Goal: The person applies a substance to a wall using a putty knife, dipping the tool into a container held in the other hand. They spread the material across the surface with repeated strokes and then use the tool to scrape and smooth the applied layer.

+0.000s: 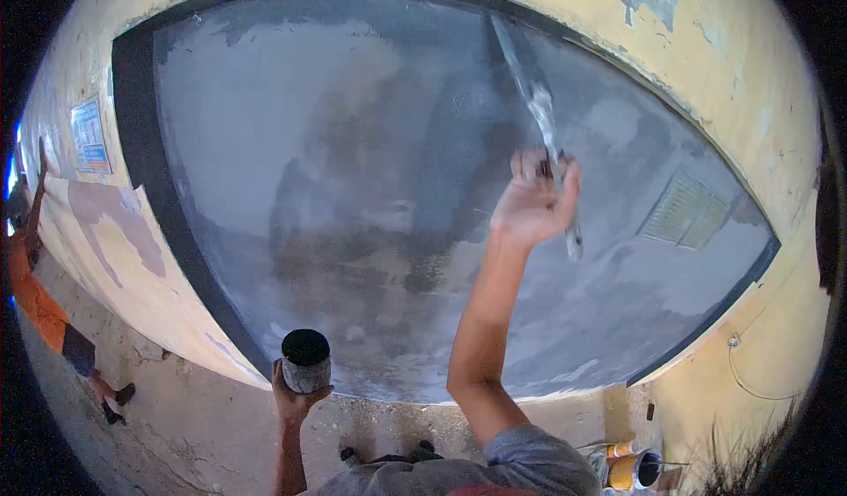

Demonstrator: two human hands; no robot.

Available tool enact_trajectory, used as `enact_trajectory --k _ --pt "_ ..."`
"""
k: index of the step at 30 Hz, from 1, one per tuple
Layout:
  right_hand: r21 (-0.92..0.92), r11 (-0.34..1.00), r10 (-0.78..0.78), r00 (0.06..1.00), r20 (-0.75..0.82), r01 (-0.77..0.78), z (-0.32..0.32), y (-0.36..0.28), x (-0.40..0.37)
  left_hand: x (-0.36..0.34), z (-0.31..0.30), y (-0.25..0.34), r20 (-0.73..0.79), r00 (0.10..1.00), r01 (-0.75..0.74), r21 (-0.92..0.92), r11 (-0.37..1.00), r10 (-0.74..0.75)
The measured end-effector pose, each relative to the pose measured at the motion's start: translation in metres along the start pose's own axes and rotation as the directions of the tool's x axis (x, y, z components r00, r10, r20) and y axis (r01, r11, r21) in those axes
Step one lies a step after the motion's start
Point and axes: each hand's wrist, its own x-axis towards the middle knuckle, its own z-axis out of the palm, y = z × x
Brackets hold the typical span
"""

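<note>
My right hand is raised in front of a large grey board set in a yellow wall, fingers closed round a paint-smeared brush. The brush slants up and left, its upper end blurred against the board near the top border; its lower end pokes out below my palm. Low on the left, my left hand grips a round can from beneath and beside. Dark paint shows in the can's mouth. Patches of lighter and darker grey cover the board, with a dark border around it.
A person in orange stands by the wall at far left. A poster hangs on the left wall. Buckets stand on the floor at lower right, below a cable. The yellow paint is peeling in places.
</note>
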Motion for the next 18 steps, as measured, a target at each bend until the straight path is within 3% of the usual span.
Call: enact_trajectory --k 4,6,10,12,14,16,18 --pt "-0.049 0.999 -0.015 0.998 0.068 0.018 0.008 0.003 -0.013 -0.003 0.018 0.002 0.062 0.997 0.049 -0.060 0.997 -0.045" --pt "-0.094 0.990 0.114 0.984 0.139 -0.101 0.029 0.015 -0.007 -0.005 0.025 -0.004 0.053 0.998 0.043 -0.067 0.997 -0.040" --pt "-0.097 0.981 0.189 0.949 0.251 -0.170 0.056 0.031 0.009 0.000 0.036 0.006 0.092 0.996 0.025 -0.040 0.999 -0.021" --pt "-0.025 0.980 0.200 0.970 0.140 -0.199 0.047 0.034 0.016 0.001 0.034 -0.011 0.125 0.992 -0.009 -0.003 1.000 0.009" --pt "-0.039 0.990 0.138 0.986 0.098 -0.134 0.031 0.025 0.015 0.003 0.033 -0.020 0.155 0.987 -0.041 0.030 0.999 0.036" --pt "-0.172 0.984 -0.060 0.997 -0.040 0.052 0.017 0.008 0.013 0.003 0.032 -0.018 0.162 0.987 -0.026 0.041 0.999 0.019" --pt "-0.245 0.960 -0.187 0.964 -0.188 0.138 0.005 -0.014 0.003 0.000 0.032 -0.010 0.110 0.994 -0.001 -0.009 1.000 0.002"
